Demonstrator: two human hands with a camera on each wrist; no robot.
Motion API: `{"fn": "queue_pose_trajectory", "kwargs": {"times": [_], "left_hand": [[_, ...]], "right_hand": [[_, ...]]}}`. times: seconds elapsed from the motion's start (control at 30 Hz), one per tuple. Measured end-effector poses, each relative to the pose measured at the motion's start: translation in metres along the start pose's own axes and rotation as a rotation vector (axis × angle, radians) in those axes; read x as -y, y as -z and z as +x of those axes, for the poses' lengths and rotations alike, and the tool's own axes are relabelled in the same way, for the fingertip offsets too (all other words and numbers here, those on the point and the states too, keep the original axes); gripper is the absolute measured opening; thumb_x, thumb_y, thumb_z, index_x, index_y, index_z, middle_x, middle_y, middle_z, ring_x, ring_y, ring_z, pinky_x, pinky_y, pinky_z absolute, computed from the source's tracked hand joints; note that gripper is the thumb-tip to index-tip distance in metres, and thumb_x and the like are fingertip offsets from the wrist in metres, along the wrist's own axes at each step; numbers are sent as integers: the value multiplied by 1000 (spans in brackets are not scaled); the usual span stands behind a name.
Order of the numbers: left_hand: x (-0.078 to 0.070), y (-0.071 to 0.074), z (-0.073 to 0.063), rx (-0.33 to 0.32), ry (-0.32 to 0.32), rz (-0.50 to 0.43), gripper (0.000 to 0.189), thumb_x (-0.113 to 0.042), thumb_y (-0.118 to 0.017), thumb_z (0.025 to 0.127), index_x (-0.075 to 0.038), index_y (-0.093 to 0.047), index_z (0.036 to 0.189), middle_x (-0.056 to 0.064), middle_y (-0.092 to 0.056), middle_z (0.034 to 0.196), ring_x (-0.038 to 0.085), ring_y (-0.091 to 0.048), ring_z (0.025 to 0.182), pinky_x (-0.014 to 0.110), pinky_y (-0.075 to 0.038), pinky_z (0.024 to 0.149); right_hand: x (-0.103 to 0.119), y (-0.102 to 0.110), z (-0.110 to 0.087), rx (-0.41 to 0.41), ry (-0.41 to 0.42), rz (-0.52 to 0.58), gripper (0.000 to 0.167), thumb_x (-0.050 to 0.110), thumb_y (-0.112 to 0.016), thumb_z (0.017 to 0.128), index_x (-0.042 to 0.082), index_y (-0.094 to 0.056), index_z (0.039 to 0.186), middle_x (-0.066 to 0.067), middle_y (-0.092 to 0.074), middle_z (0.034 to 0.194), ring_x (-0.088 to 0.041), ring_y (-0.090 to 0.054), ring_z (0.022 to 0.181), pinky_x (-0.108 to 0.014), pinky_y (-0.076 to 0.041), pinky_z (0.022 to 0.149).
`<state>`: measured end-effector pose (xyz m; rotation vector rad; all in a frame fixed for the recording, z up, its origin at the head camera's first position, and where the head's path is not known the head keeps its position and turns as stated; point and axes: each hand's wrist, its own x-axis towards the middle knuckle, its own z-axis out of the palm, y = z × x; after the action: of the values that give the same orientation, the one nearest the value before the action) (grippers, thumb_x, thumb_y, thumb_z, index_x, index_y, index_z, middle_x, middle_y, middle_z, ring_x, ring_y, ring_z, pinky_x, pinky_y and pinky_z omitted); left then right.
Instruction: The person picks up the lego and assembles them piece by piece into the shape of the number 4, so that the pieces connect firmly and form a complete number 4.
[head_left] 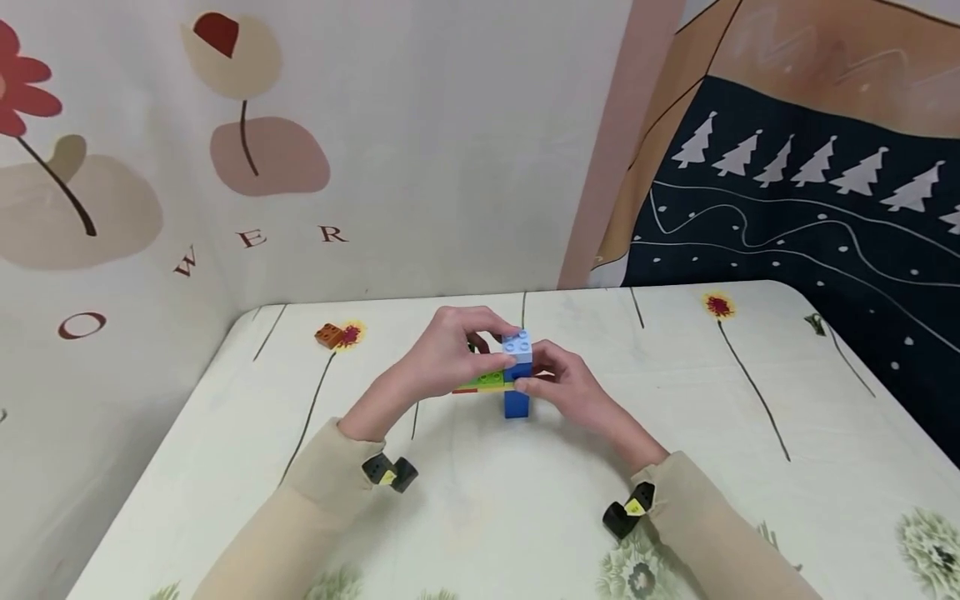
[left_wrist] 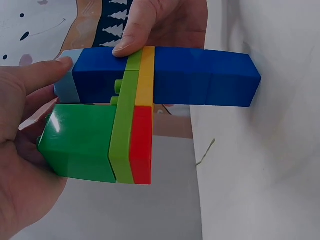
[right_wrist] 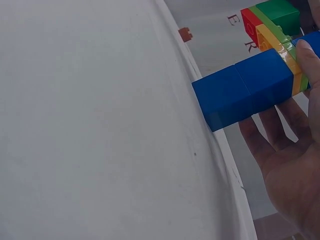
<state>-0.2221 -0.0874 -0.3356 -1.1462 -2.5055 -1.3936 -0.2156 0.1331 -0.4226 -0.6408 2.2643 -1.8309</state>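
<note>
Both hands are on one model of toy building bricks over the middle of the table. Its column has dark blue bricks below, a yellow piece and a lime green plate across it, and another dark blue brick above. A light blue brick tops the column, pinched by the left hand between thumb and finger. To the left side, a green brick sits on the lime plate, with a red brick underneath. The right hand grips the column around plate height, thumb in front.
An orange brick lies apart at the table's back left, over a printed flower. The white flowered cloth covers the table. Printed hangings stand behind it. Each sleeve cuff bears a small black wrist camera.
</note>
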Motion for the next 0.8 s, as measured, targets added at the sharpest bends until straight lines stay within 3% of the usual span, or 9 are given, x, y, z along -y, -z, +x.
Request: {"fn": "queue_pose_trajectory", "kwargs": {"times": [0.27,0.57,0.8], "left_hand": [[-6,2,4,31,-22,63,32,1,-84,83,4,-76,113,11,-75,105,29,-71,91,27,-60,73],[-7,2,-3,17,61,102,36,-6,-85,84,0,-75,119,8,-75,112,22,-71,94,33,-60,83],[-3,9,-16,-53,168,8,43,-11,-84,87,-5,-71,127,7,-73,119,21,-70,106,40,-57,94]], "right_hand": [[0,2,1,-1,10,4,32,9,-69,99,1,-58,127,-14,-65,120,-31,-61,110,-40,-53,98],[0,-1,1,6,5,8,31,9,-71,98,1,-59,126,-14,-65,122,-31,-62,112,-41,-53,99],[1,0,0,-8,-22,3,34,11,-71,98,2,-59,128,-13,-65,123,-30,-62,112,-43,-52,100]]}}
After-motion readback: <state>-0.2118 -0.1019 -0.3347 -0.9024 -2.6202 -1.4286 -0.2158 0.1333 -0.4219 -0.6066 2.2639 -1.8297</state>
